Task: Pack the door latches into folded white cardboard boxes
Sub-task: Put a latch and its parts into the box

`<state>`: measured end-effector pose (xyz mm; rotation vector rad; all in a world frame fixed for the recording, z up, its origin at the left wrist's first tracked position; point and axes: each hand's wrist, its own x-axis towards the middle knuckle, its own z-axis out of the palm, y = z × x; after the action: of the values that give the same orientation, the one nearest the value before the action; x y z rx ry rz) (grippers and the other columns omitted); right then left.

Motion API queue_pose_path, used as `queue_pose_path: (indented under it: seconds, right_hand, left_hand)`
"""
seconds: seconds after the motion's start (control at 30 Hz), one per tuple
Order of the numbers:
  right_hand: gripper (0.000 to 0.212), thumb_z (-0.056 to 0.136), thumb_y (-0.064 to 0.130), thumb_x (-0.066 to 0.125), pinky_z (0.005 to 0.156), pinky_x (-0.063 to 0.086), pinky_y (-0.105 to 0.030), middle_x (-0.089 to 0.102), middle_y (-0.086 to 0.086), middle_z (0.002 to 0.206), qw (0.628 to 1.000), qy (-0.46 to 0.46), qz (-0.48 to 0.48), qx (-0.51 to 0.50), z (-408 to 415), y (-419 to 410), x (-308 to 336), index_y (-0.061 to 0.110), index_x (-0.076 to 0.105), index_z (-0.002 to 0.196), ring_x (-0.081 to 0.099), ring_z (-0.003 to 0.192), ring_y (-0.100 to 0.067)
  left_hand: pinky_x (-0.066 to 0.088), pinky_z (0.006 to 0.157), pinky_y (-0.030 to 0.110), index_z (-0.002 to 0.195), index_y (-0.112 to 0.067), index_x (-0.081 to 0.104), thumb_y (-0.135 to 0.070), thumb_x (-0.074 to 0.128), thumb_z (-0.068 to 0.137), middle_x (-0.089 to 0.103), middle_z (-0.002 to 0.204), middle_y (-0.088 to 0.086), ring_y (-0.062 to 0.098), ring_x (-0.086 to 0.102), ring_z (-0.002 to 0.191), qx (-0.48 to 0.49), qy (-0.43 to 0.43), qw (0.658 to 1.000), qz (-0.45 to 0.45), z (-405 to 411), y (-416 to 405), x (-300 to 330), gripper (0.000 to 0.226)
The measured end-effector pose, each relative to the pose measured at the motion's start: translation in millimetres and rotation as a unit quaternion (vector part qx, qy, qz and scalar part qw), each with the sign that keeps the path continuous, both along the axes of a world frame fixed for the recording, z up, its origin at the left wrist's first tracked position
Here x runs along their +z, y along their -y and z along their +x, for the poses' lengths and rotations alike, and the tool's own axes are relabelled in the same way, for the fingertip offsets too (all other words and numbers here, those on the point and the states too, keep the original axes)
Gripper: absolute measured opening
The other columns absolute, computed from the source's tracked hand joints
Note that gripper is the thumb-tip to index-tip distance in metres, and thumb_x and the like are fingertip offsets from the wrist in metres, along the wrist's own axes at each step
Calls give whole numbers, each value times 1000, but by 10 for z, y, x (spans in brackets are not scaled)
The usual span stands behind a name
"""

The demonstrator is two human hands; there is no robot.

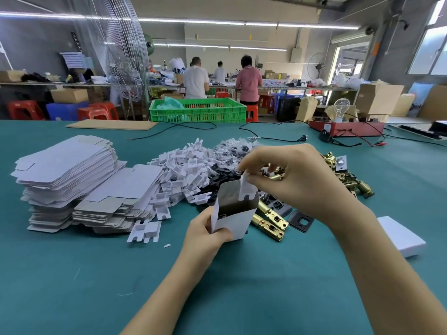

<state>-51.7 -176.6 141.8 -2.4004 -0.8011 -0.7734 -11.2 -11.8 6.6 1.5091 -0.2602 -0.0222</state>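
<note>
The left hand [205, 234] wraps the upright white box [233, 211]; right hand [290, 175] above pinches a white insert [245, 187], seemingly entering its open top.

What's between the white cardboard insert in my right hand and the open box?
Nothing visible. The right hand pinches the white insert directly over the open box, which the left hand holds upright.

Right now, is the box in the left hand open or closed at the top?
Open. The white box shows its dark interior; the right hand pinches a white insert at its mouth. Left hand holds it.
</note>
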Motion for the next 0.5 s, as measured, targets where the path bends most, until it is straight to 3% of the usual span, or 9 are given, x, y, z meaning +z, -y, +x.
queue_pose_path:
  seconds: [0.13, 0.3, 0.43, 0.5]
  right_hand:
    - [14, 80, 2, 73, 72, 52, -23, 72, 7, 80, 999, 2, -36, -3, 46, -47, -61, 14, 76, 87, 65, 75, -5]
    - [12, 81, 3, 71, 68, 43, -12, 72, 4, 78, 997, -24, -68, -2, 101, -98, -131, 12, 75, 86, 61, 71, -3]
    - [13, 86, 5, 66, 75, 46, -28, 73, 1, 83, 994, -59, -91, -7, 142, -137, -189, 13, 74, 91, 65, 78, -16]
    - [15, 87, 4, 63, 74, 47, -30, 73, 0, 85, 991, -81, -107, 4, 163, -146, -214, 12, 74, 94, 65, 79, -17]
  left_hand:
    - [45, 77, 39, 85, -9, 70, -7, 61, 55, 65, 88, 25, 28, 57, 83, 3, -9, 1000, -22, -6, -8, 3, 31]
    - [48, 61, 18, 76, -16, 70, -6, 61, 54, 66, 76, 1, 13, 58, 71, -6, -9, 1000, -27, -10, -25, 13, 26]
    - [45, 55, 13, 68, -26, 71, -5, 60, 54, 64, 67, -8, 6, 56, 62, -10, 2, 1000, -28, -13, -17, 24, 27]
    - [45, 54, 12, 66, -28, 70, -5, 60, 54, 63, 64, -10, 5, 55, 60, -11, 6, 1000, -28, -10, -12, 26, 28]
